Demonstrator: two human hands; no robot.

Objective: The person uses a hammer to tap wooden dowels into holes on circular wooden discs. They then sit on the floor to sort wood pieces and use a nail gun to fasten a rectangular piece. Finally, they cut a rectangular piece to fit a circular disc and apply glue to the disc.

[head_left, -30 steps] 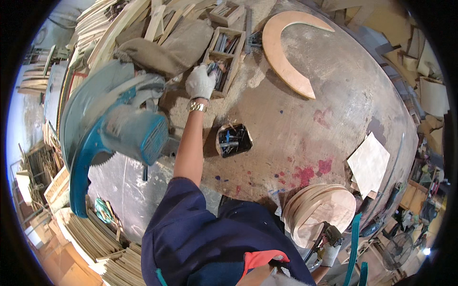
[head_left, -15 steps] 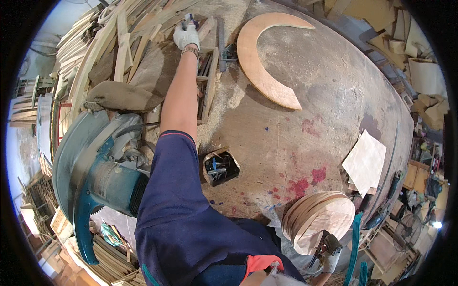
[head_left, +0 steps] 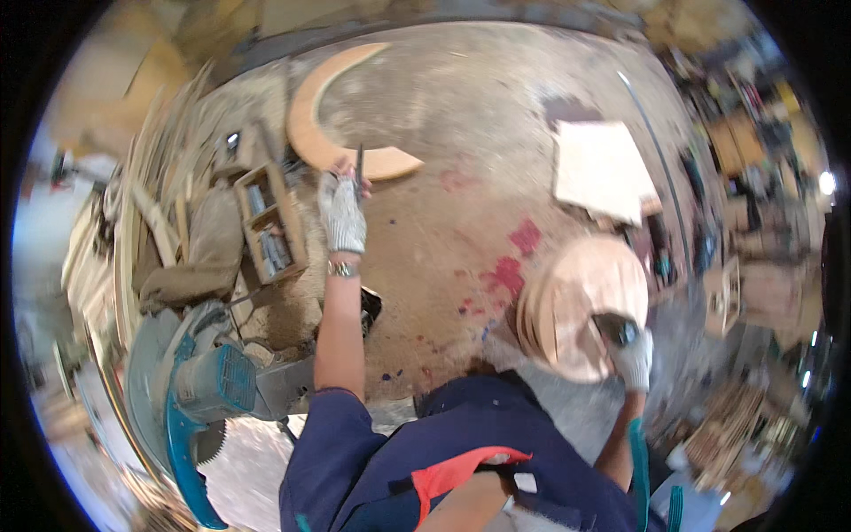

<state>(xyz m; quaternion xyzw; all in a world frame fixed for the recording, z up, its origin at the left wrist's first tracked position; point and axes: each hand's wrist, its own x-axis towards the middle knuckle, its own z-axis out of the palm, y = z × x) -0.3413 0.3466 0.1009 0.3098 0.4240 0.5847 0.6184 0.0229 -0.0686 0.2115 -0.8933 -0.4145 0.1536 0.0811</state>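
My left hand [head_left: 343,206], in a pale knit glove with bare fingertips, pinches a slim dark stick-like tool [head_left: 360,165] upright. It is over the table beside the lower end of a crescent-shaped wooden piece [head_left: 306,115]. At the right, my gloved right hand [head_left: 633,359] grips a dark handheld tool [head_left: 615,330] whose kind is blurred. That tool lies against the face of a stack of round wooden discs [head_left: 576,297] at the table's near edge.
A teal circular saw machine [head_left: 191,390] with a toothed blade stands at the left. Beyond it sit a wooden compartment box [head_left: 270,226] and a brown sack [head_left: 204,239]. Thin pale sheets [head_left: 607,168] lie at the right. A dark container [head_left: 370,306] is partly behind my left forearm.
My left hand has come back from the far-left wooden box, now with the slim dark tool. The view has turned. My right hand and its tool show more fully against the discs.
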